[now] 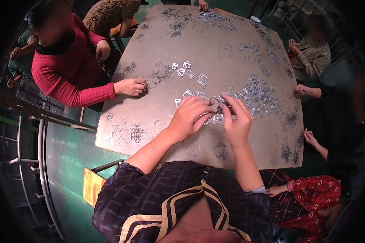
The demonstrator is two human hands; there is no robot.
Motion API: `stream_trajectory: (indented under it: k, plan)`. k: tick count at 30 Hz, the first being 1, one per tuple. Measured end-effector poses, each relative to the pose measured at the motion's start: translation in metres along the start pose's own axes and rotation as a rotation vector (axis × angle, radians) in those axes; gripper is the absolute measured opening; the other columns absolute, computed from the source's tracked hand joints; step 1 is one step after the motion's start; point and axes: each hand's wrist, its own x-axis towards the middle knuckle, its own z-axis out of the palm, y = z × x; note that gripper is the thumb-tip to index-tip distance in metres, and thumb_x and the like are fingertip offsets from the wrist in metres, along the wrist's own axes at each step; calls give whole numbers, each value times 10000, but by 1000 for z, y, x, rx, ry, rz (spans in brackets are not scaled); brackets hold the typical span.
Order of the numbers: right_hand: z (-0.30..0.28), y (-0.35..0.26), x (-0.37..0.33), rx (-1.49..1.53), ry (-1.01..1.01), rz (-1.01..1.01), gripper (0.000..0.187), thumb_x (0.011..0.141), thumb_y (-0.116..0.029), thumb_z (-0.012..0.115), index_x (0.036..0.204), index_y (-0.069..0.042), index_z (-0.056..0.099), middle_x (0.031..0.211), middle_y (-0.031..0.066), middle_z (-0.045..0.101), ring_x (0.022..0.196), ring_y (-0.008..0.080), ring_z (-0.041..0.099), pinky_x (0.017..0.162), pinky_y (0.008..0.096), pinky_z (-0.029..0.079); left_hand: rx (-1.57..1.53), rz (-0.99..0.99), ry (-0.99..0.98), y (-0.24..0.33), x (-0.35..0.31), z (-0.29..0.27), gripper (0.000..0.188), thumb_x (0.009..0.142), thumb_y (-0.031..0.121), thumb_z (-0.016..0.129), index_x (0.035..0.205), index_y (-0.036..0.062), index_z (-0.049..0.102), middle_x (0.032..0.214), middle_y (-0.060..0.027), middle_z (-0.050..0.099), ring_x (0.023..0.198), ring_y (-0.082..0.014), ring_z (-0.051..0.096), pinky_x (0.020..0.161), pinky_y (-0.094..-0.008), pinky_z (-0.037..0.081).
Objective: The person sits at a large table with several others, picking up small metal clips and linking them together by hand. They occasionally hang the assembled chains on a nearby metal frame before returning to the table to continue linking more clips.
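Note:
Over the near middle of the table, my left hand point(190, 118) and my right hand point(238, 122) come together with thumbs and fingertips closed. Between them is a small grey metal clip point(215, 101), gripped from both sides; its exact shape is partly hidden by my fingers. Just beyond and beneath the fingertips lie several loose silvery D-shaped metal clips point(187, 93). To the right of my right hand spreads a dense scatter of similar silvery clips point(255, 97).
The large grey table point(158, 44) carries thin dark wire pieces point(136, 131) at the left and another wire pile point(220, 151) near me. A person in red point(71, 69) works at the left; others sit along the right. A small round tub point(254, 21) stands far off.

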Motion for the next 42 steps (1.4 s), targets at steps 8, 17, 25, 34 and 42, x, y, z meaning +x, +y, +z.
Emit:
stream_trajectory:
  k: [8,17,25,34,42]
  plan:
    - [-16,13,9,-66,85,-1,297,808,73,633,1080,-41,668,801,91,623,662,168,617,588,282,496,534,-55,-648,-42,-112,3,107,704,129,594,696,45,659,749,-76,614,778,-237,580,721,-339,474]
    - [-28,12,15,4,120,102,412,782,94,639,1172,-41,630,920,96,638,721,144,625,672,261,526,572,102,-718,-57,-142,30,136,671,146,593,639,23,642,725,-105,611,719,-253,598,605,-352,510]
    - [-31,12,7,184,93,183,450,769,104,645,1194,-38,604,944,73,642,832,124,622,735,254,520,173,-495,-647,-66,-92,21,137,664,118,663,766,28,648,795,-138,642,788,-261,644,649,-381,519]
    - [-11,-4,5,165,23,123,466,745,88,670,1188,-42,604,921,105,663,799,172,674,716,292,545,-463,-228,84,2,20,-14,103,746,27,648,811,33,568,1016,-90,595,994,-218,529,914,-330,391]
    - [-6,-13,0,57,-19,-14,470,740,81,677,1187,-42,603,932,116,670,790,171,680,695,291,550,-308,-150,134,14,35,-7,122,781,49,639,845,36,536,1066,-114,608,1034,-249,538,916,-359,411]
